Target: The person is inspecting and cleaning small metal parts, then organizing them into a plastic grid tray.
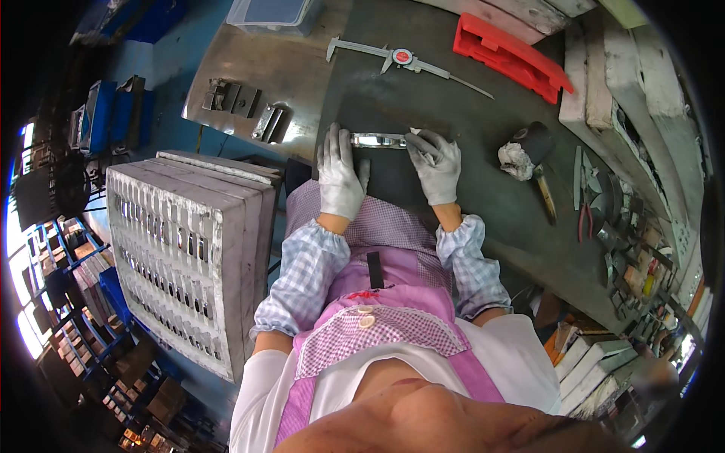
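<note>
A shiny, narrow metal bar (379,141) lies crosswise on the dark table mat, between my two gloved hands. My left hand (341,174) is flat with its fingers stretched forward and the thumb apart; its fingertips rest by the bar's left end. At the right end, my right hand (436,164) has curled fingers pinching a small white wad (414,131), which looks like cloth or paper, against or close to the bar. Both gloves are pale grey-white. The fingers partly cover the bar's right end.
Beyond my hands lie a dial caliper (404,58) and a red plastic case (513,57). A hammer (545,192), a white crumpled rag (516,161) and red-handled pliers (586,219) are to the right. Metal blocks (232,98) sit left; foam trays (170,249) of shiny parts stand nearby.
</note>
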`<state>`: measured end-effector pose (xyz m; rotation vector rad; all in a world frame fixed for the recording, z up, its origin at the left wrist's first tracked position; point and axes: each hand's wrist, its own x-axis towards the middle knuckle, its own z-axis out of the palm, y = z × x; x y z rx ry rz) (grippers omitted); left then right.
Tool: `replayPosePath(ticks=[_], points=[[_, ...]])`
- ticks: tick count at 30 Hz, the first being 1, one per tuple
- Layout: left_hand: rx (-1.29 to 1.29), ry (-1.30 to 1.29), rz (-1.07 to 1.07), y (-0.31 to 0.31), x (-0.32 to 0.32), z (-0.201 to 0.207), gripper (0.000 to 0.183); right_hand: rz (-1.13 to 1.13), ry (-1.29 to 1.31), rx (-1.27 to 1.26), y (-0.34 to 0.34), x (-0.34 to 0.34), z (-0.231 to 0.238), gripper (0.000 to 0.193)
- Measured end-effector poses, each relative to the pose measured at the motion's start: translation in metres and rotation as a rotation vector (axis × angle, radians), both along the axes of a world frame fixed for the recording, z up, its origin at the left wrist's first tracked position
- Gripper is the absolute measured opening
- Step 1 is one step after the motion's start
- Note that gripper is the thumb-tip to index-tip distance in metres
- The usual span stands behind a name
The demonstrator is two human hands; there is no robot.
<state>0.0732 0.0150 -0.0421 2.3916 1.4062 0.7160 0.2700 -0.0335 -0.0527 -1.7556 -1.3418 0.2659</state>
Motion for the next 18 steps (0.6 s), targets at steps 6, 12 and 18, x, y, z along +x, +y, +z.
replayPosePath(ticks=[6,12,18], points=[[-0.01,0.082,0.044,-0.003,-0.001,-0.001,0.076,0.135,-0.518,-0.188,-0.002,-0.007,0.031,0.045],[-0.139,-0.287,0.003,0.001,-0.02,0.036,0.053,0.284,-0.134,-0.199,0.017,-0.047,0.058,0.04],[-0.328,-0.575,0.076,-0.05,-0.121,0.115,0.032,0.714,0.523,-0.145,0.015,-0.106,0.075,0.033]])
